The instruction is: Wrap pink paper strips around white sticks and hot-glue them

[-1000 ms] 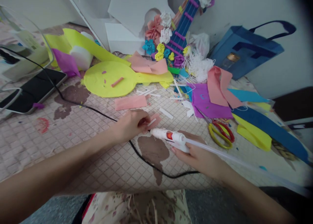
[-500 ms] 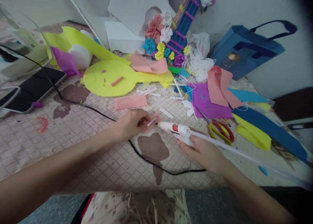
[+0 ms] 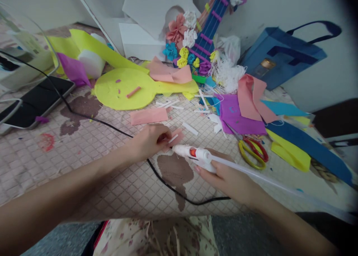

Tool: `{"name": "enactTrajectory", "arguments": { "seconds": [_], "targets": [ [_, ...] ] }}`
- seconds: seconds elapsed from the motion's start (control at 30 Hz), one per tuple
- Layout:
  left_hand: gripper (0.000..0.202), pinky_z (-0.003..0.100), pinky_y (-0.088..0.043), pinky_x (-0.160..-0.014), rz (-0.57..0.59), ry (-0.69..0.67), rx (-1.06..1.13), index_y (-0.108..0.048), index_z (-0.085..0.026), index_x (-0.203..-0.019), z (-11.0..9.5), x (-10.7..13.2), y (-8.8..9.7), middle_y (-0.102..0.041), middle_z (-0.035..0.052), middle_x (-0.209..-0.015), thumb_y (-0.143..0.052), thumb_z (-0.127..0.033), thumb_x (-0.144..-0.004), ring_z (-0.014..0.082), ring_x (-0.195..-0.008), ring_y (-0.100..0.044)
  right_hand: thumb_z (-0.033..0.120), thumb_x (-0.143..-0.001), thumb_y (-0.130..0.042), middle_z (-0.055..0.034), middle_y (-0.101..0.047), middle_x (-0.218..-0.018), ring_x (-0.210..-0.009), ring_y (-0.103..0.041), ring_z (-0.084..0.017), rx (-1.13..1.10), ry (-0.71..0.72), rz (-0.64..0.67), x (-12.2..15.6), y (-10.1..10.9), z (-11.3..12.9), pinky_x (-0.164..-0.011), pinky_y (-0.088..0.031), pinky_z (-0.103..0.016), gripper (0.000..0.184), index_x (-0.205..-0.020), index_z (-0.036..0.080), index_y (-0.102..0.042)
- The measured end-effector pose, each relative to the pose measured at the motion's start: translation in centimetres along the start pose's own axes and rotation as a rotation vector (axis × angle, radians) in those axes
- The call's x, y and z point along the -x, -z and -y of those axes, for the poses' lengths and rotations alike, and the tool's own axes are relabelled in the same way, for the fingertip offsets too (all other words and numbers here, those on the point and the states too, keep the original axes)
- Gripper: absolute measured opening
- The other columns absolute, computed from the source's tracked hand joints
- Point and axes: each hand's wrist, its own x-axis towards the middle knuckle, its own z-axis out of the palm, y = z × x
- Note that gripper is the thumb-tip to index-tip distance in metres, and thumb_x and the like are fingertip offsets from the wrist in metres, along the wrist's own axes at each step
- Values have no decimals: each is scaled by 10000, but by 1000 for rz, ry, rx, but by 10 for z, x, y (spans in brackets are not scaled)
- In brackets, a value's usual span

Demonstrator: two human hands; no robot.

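Observation:
My left hand is closed in a pinch on a small white strip that lies over a pink paper piece on the table. My right hand grips a white hot glue gun with a red switch. The gun's nozzle points left, close to the pink piece and my left fingertips. A long clear glue stick trails from the back of the gun. A black cord runs under my hands.
Red and yellow scissors lie right of the gun. Coloured paper sheets, a yellow cut-out, a pink rectangle and white strips litter the table. A paper-flower guitar, a blue bag and a tablet stand further off.
The glue gun drew back to the right half a second ago, then came left again to the pink piece. My left hand has stayed on the strip.

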Motion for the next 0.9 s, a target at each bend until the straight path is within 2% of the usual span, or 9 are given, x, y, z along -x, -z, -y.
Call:
{"name": "enactTrajectory", "arguments": {
  "seconds": [0.23, 0.57, 0.77, 0.9],
  "targets": [
    [186, 208, -329, -487, -33, -32, -7, -659, -131, -780, -1, 2, 0, -573, -10, -584, -544, -275, -807, 85, -511, -473, 346, -902, -453, -29, -631, -717, -623, -587, -174, 62, -87, -88, 2, 4, -13, -548, -410, -268, 190, -881, 193, -566],
    [134, 201, -358, -525, 3, 2, -11, -665, -143, -817, 2, 0, 0, -624, -9, -652, -548, -142, -754, 89, -564, -520, 290, -900, -485, -32, -661, -884, -804, -619, -182, -30, 29, -11, 0, -1, 4, -702, -446, -267, 147, -906, 196, -599],
    [126, 200, -337, -499, -9, -2, -17, -665, -138, -806, 0, 0, 0, -593, -15, -607, -557, -183, -760, 86, -530, -497, 333, -908, -475, -29, -666, -825, -704, -612, -177, -2, -40, -56, 1, 1, -7, -623, -440, -272, 187, -982, 200, -583],
    [173, 204, -320, -479, -23, -16, -12, -660, -132, -795, 0, 0, -1, -570, -14, -578, -531, -248, -797, 84, -503, -470, 351, -901, -478, -27, -637, -729, -618, -576, -170, 60, -75, -98, 3, 5, -14, -552, -411, -272, 192, -908, 192, -584]
  ]
}}
